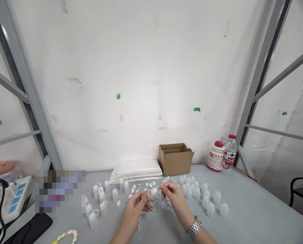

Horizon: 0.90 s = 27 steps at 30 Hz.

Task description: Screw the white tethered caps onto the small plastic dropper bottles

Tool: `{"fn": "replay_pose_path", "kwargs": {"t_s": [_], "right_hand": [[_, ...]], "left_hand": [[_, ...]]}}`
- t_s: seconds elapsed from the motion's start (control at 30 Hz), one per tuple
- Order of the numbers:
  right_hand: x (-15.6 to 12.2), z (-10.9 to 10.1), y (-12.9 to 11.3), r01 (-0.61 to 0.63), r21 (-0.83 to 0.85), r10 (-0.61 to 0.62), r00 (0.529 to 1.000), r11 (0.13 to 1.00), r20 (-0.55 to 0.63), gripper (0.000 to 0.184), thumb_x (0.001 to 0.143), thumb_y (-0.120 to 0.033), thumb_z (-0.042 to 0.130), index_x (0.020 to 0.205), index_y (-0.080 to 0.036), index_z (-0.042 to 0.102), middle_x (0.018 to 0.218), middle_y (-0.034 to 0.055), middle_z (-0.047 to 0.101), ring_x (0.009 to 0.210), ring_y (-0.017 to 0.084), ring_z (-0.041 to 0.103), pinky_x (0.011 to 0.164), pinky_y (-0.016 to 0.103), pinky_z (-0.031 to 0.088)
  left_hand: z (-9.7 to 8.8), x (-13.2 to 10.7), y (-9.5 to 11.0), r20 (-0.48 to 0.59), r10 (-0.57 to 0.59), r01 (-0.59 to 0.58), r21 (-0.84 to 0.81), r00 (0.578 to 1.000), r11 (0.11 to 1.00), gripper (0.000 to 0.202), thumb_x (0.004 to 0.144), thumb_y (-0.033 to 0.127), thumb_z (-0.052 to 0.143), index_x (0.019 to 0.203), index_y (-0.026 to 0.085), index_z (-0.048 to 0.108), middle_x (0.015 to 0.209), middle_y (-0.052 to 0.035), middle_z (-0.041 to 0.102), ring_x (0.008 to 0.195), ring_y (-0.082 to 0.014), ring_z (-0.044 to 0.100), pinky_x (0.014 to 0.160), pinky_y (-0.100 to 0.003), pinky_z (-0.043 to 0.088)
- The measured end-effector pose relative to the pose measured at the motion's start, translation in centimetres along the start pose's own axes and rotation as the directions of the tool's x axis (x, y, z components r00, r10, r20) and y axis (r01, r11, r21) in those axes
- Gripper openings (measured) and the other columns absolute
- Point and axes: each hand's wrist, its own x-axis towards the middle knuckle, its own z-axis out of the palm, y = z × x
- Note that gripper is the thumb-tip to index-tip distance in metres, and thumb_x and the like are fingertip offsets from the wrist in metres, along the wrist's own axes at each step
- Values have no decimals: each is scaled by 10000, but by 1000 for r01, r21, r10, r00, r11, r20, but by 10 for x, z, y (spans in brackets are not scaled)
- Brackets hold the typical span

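Note:
My left hand (138,205) is closed, its thumb and fingers pinching a small translucent piece that looks like a squeeze bottle (145,195). Just to the right, my right hand (175,200) pinches with thumb and forefinger; what lies between the fingertips is too small to name. Beneath and between both hands is a tangle of thin white cords (164,205) with small white pieces. Several small white caps (133,189) lie behind my left hand. Capped squeeze bottles with strap loops (103,209) stand to the left, and several frosted bottle bodies (210,210) stand to the right.
A stack of white padded envelopes (138,169) and an open cardboard box (176,162) sit by the wall. A red-lidded jar (215,157) and a water bottle (230,152) stand back right. At left are a black phone (30,228), a bead bracelet (68,233) and a power strip (14,200).

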Motion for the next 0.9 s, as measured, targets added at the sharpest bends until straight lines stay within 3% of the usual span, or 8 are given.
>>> {"fn": "replay_pose_path", "kwargs": {"t_s": [0.9], "right_hand": [[-1, 1, 1, -26, 39, 25, 1000, 999, 14, 345, 661, -496, 625, 554, -180, 536, 499, -44, 460, 506, 122, 416, 535, 239, 335]], "left_hand": [[-2, 0, -2, 4, -6, 6, -22, 1000, 1000, 483, 478, 515, 727, 751, 125, 646, 580, -15, 652, 497, -133, 590, 534, -276, 508]]}}
